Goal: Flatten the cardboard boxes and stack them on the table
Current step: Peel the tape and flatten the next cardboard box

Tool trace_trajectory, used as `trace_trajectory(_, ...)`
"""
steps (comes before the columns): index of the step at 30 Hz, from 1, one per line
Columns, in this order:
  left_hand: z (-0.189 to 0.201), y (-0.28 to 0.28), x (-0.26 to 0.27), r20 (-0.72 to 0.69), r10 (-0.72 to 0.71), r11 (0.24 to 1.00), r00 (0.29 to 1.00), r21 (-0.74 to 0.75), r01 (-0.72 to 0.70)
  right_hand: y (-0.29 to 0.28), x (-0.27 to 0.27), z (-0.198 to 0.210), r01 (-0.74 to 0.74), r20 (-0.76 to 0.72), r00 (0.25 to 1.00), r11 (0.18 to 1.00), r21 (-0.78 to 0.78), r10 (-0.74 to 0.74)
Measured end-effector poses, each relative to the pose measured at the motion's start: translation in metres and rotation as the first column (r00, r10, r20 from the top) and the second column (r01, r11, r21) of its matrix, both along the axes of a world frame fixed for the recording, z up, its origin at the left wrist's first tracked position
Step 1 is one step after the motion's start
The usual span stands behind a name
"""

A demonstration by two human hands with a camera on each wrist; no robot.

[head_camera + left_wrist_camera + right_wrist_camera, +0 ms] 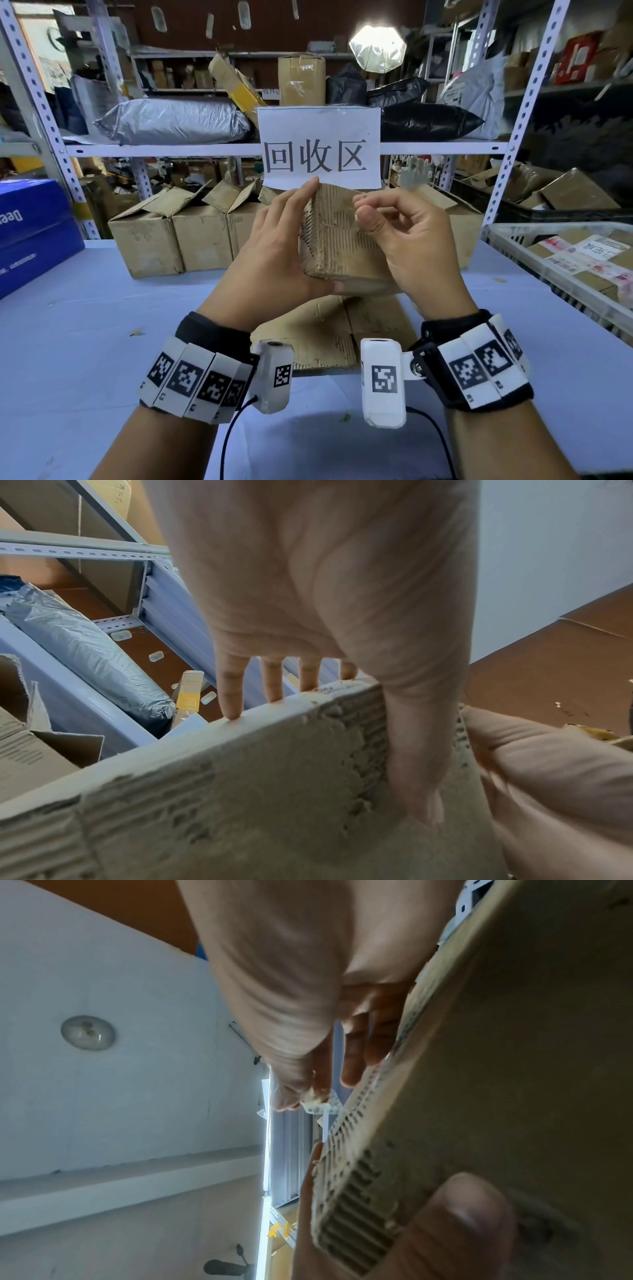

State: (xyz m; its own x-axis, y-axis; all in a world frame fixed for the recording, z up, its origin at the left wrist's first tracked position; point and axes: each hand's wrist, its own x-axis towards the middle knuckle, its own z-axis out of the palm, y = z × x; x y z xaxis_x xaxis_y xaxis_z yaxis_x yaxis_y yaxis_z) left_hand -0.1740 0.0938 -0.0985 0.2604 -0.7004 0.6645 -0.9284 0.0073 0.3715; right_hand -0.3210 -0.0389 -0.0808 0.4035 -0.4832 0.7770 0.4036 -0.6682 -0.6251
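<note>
A small worn cardboard box is held up above the table. My left hand grips it from the left, with the fingers over its far edge and the thumb at its lower front corner. My right hand pinches a short strip of clear tape between thumb and forefinger at the box's upper right edge. In the left wrist view the torn, ribbed face of the box fills the lower half. Flattened cardboard lies on the table under my hands.
A row of open-topped cardboard boxes stands along the back of the pale table. A blue carton sits at the left, and a white basket of parcels at the right. Behind is a metal shelf with a paper sign.
</note>
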Motion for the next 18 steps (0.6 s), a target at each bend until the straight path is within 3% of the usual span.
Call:
trace_trajectory(7, 0.0001, 0.0003, -0.0012, -0.016, 0.005, 1.000, 1.000, 0.007, -0.005, -0.0112, 0.0020, -0.0075, 0.303, -0.066, 0.949, 0.949, -0.085, -0.309)
trace_trajectory(12, -0.0009, -0.0001, -0.0035, -0.013, -0.001, 1.000, 1.000, 0.008, 0.001, -0.0063, 0.0016, -0.0088, 0.386, -0.021, 0.917, 0.902, -0.191, -0.397)
trace_trajectory(18, -0.0016, 0.0012, -0.0031, -0.029, 0.008, 1.000, 1.000, 0.005, -0.008, -0.0049, -0.0020, -0.0107, 0.361, -0.005, 0.928, 0.901, -0.239, -0.373)
